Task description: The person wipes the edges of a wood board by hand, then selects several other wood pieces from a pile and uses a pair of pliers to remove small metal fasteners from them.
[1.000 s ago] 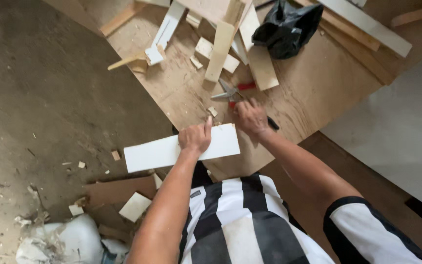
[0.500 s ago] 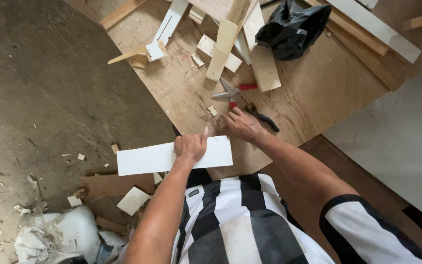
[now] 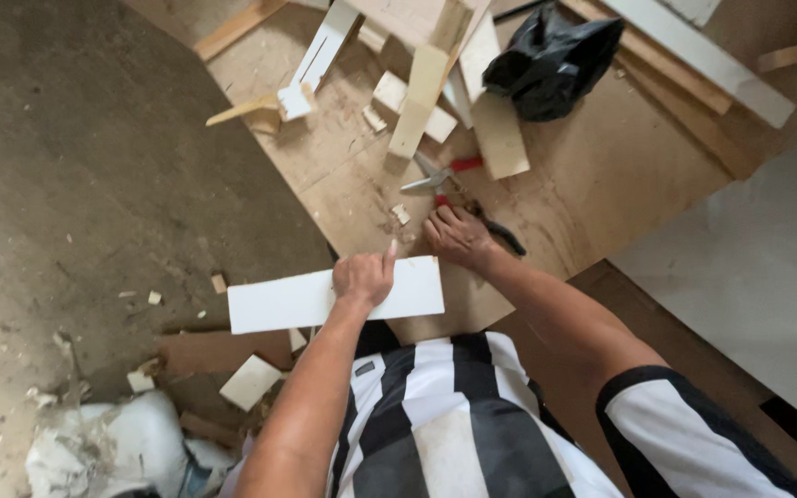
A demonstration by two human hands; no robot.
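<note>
white strip — long, flat | left hand fingers clamped on it | right hand fingers curled — unclear

A: how many things around the hands?
B: one white board under the left hand, one red-handled tool just past the right hand, one black bag further out

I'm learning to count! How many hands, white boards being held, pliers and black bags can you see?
Hands: 2, the left hand and the right hand
White board being held: 1
Pliers: 1
Black bag: 1
Total: 5
</note>
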